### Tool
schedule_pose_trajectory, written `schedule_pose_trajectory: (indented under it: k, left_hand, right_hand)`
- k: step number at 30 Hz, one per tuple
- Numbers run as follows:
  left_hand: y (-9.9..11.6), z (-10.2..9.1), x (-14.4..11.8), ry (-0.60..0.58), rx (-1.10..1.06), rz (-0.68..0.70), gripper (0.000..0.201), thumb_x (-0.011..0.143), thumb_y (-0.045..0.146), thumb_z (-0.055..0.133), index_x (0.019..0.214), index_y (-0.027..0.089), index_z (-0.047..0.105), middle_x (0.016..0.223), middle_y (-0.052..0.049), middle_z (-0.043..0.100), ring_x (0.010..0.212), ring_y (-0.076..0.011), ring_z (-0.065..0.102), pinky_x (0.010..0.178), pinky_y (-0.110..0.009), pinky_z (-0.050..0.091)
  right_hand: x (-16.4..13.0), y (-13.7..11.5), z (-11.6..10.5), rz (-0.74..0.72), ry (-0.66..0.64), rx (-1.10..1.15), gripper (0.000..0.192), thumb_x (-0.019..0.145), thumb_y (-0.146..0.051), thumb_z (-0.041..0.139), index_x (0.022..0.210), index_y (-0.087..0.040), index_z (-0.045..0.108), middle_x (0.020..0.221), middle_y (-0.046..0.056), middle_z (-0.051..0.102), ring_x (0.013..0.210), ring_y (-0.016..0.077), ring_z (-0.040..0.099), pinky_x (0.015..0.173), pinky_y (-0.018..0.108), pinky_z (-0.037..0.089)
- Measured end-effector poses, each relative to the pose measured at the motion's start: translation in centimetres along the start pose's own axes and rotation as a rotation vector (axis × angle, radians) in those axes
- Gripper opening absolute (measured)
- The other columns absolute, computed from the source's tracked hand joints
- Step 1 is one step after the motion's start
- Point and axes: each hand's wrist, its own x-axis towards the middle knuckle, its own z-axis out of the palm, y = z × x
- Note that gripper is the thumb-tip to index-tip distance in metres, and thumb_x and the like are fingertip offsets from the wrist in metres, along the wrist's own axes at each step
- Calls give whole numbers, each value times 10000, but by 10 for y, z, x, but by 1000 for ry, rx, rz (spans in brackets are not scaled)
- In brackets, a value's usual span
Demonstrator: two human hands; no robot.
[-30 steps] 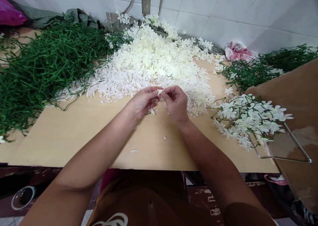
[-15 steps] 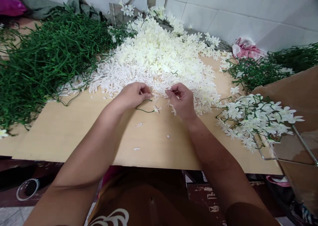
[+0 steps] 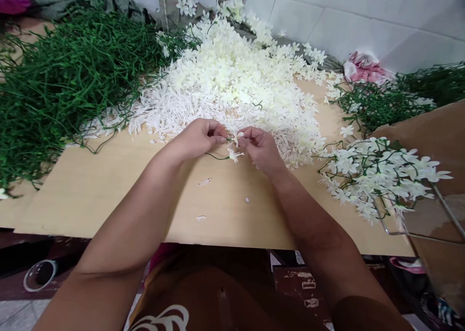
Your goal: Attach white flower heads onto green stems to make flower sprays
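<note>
Between thumb and fingers, my left hand (image 3: 207, 136) pinches a green artificial flower stem (image 3: 218, 157). One branch of it hangs below the hand with a white flower (image 3: 234, 154) on its end. My right hand (image 3: 259, 147) is closed on a small white blossom (image 3: 238, 138), held against a tip of the stem beside my left fingertips. Whether the blossom is seated on that tip I cannot tell. Just behind both hands lie loose thin white stamens (image 3: 160, 108), and past them a heap of cream-white blossoms (image 3: 232, 74).
Green stems (image 3: 80, 74) are piled at the left. Finished-looking white flower sprays (image 3: 370, 171) lie on a wire rack (image 3: 395, 233) beside a cardboard box (image 3: 425, 127) at the right. More green stems (image 3: 385, 103) and a pink-white cloth (image 3: 366, 68) lie behind. Small scraps dot the board (image 3: 119, 185).
My right hand has brought a white blossom leftward to the stem in my left hand. The hands are closer together, and the flower on the hanging branch has shifted slightly.
</note>
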Motion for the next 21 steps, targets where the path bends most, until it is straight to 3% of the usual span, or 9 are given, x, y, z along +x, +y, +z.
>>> schedule_pose_trajectory:
  k: [4, 9, 16, 21]
  left_hand:
    - [7, 4, -3, -26, -211, -22, 59, 669, 143, 662, 708, 113, 630, 635, 10, 583, 614, -81, 505, 649, -253, 397]
    - [9, 5, -4, 16, -317, -56, 86, 651, 113, 693, 727, 105, 653, 665, -2, 627, 634, -84, 544, 666, -255, 409]
    - [9, 6, -4, 23, -333, -48, 114, 640, 150, 732, 720, 104, 666, 664, -7, 641, 634, -89, 553, 669, -259, 425]
    - [8, 8, -3, 47, -315, -56, 115, 631, 143, 739, 714, 109, 667, 629, 7, 611, 608, -82, 533, 642, -253, 414]
  right_hand:
    - [1, 1, 0, 54, -14, 85, 377, 619, -500, 804, 668, -187, 599, 671, -20, 596, 617, 95, 517, 597, 250, 442]
    - [1, 2, 0, 66, 9, 126, 443, 570, -582, 803, 655, -201, 593, 647, -29, 593, 589, 93, 523, 569, 242, 447]
    - [0, 2, 0, -12, 35, 61, 406, 652, -554, 763, 663, -201, 562, 719, -10, 606, 645, 103, 559, 615, 256, 483]
    - [-4, -4, 1, -213, 97, -111, 286, 738, -391, 738, 654, -196, 546, 810, 14, 609, 795, 133, 606, 728, 289, 516]
